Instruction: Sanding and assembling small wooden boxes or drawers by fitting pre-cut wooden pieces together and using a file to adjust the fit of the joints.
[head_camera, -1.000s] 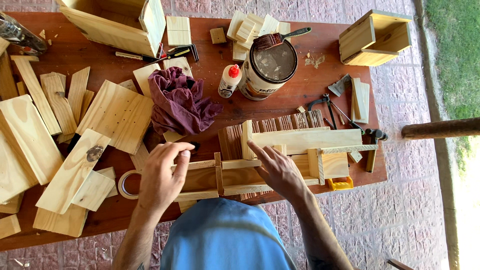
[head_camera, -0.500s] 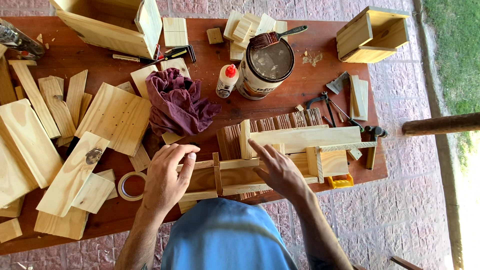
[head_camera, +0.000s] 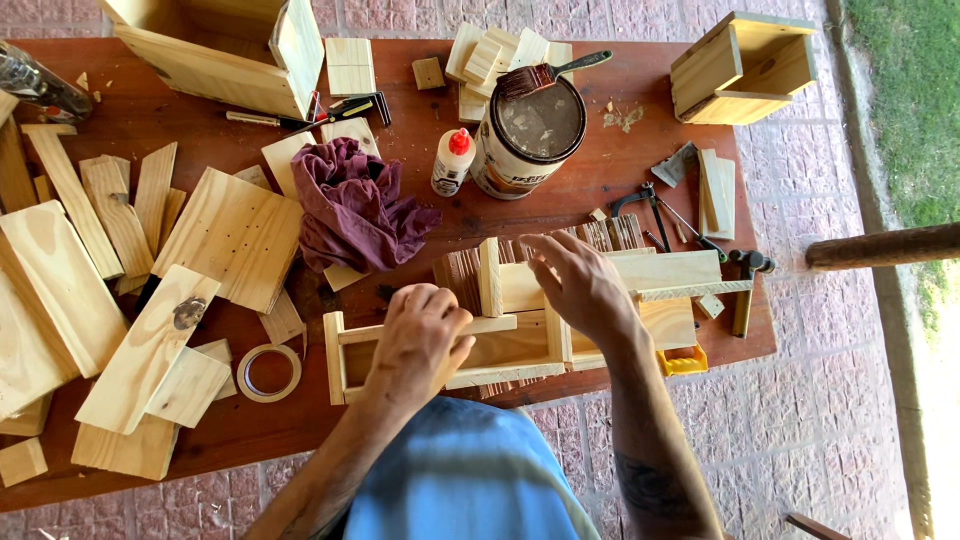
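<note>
Head view: left hand (head_camera: 418, 335) is curled, gripping the front rail of the wooden frame (head_camera: 500, 330), which lies near the front edge of the red surface (head_camera: 600, 160). Right hand (head_camera: 580, 285) rests released on its upper part.
</note>
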